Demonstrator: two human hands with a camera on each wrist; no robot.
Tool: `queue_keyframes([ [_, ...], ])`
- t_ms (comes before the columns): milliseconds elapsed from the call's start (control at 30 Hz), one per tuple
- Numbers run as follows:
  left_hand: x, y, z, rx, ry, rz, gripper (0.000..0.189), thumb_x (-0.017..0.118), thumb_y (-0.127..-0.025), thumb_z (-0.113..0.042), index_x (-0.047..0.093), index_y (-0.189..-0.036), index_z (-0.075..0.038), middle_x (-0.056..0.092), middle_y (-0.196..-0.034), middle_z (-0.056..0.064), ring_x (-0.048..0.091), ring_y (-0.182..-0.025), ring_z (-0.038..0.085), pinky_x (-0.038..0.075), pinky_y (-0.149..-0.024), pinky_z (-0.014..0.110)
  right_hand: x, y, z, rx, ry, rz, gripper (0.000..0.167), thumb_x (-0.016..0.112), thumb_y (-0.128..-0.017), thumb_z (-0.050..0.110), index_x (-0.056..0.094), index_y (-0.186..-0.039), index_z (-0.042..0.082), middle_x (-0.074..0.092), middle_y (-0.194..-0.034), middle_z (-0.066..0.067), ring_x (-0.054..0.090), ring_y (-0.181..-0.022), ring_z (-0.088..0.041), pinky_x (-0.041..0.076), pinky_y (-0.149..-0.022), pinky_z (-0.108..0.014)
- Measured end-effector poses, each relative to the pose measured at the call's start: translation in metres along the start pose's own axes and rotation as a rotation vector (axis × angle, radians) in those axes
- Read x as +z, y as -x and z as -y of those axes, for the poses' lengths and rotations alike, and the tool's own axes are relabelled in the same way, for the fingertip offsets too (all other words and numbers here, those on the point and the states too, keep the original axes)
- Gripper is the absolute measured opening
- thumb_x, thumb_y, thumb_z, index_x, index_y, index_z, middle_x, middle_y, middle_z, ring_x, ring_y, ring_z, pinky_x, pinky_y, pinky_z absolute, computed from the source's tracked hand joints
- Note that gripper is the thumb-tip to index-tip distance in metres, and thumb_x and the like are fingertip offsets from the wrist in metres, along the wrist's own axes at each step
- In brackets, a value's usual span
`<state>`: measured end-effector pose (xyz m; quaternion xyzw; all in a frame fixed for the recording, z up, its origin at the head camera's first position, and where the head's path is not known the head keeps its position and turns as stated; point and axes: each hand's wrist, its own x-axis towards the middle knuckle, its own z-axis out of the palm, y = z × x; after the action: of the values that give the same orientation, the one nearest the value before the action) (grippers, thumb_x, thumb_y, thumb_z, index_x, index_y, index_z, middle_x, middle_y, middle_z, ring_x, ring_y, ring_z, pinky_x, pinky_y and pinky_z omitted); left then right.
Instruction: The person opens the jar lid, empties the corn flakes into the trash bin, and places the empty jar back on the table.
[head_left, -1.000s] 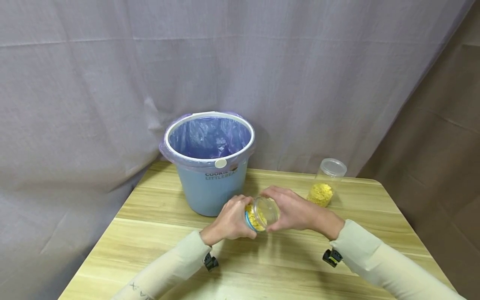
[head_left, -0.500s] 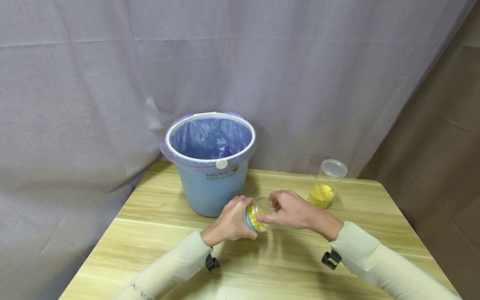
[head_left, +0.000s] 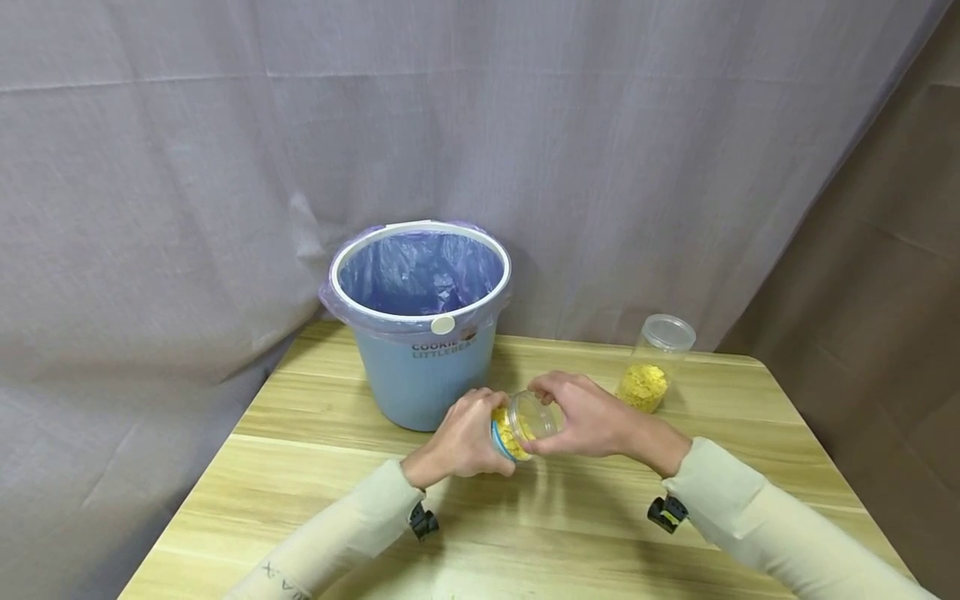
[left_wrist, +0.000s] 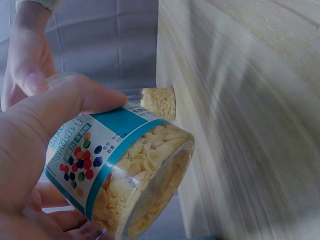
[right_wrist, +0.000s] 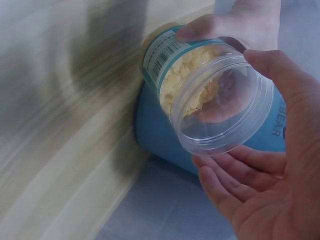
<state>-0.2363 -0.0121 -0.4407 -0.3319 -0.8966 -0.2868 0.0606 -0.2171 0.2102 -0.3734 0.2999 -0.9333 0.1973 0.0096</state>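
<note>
the left hand (head_left: 467,435) is wrapped around a tilted plastic jar (left_wrist: 145,172) of flakes, held in front of the bucket (head_left: 427,387); the right hand (head_left: 588,421) holds the jar's clear lid (right_wrist: 227,107) by its rim, thumb on one side and fingers on the other. the left wrist view alone shows the label's printed cluster of coloured beads and the jar's transparent base. the right wrist view adds a barcode (right_wrist: 160,62) and the lid's ridged ring. only the head view shows the bucket's whole mouth.

whether the lid is fully seated or loosened cannot be told. the left fingertips are hidden in the head view, and the right fingers mostly so in the left wrist view. the head view cuts off both sleeves; the smaller chinese print is hard to read.

the flakes look bright yellow from above, paler up close. the blue bucket has a white oval rim and a crinkled, translucent purple liner (head_left: 405,267). well to its right, a second clear jar (head_left: 660,357) with flakes in its lower part stands on the wood-grain surface (head_left: 585,517).
</note>
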Motion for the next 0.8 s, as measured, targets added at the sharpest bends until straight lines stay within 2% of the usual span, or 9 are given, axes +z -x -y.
queue_keyframes([
  [167, 0.000, -0.001, 0.001, -0.002, 0.006, 0.005, 0.079, 0.098, -0.057, -0.031, 0.069, -0.125, -0.003, 0.071, -0.108, 0.005, 0.062, -0.097, 0.017, 0.057, -0.083, 0.025, -0.004, 0.000, -0.001, -0.067, 0.034, -0.008, 0.081, 0.093, -0.073, 0.041, 0.062, -0.136, 0.001, 0.072, -0.121, -0.012, 0.071, -0.107, -0.026, 0.065, -0.088, -0.038],
  [300, 0.000, -0.002, 0.003, -0.003, 0.017, 0.007, 0.078, 0.098, -0.057, -0.030, 0.069, -0.125, -0.003, 0.071, -0.108, 0.006, 0.063, -0.097, 0.018, 0.058, -0.083, 0.026, -0.007, 0.001, -0.001, -0.084, 0.040, -0.003, 0.086, 0.095, -0.072, 0.037, 0.059, -0.140, 0.000, 0.071, -0.127, -0.014, 0.071, -0.112, -0.028, 0.065, -0.094, -0.042],
  [533, -0.001, -0.002, 0.004, -0.009, 0.032, -0.001, 0.077, 0.098, -0.056, -0.029, 0.070, -0.123, -0.004, 0.071, -0.109, 0.006, 0.064, -0.098, 0.019, 0.059, -0.084, 0.030, -0.017, 0.003, -0.002, -0.086, 0.065, -0.011, 0.090, 0.096, -0.071, 0.037, 0.057, -0.142, -0.001, 0.070, -0.132, -0.017, 0.070, -0.117, -0.032, 0.062, -0.101, -0.049],
  [800, -0.003, -0.002, 0.005, -0.021, 0.057, 0.000, 0.075, 0.097, -0.056, -0.028, 0.070, -0.122, -0.005, 0.071, -0.107, 0.005, 0.064, -0.097, 0.019, 0.058, -0.085, 0.030, -0.031, 0.009, -0.011, -0.048, 0.106, -0.013, 0.087, 0.094, -0.073, 0.038, 0.059, -0.140, -0.004, 0.070, -0.132, -0.018, 0.070, -0.118, -0.033, 0.060, -0.103, -0.052],
])
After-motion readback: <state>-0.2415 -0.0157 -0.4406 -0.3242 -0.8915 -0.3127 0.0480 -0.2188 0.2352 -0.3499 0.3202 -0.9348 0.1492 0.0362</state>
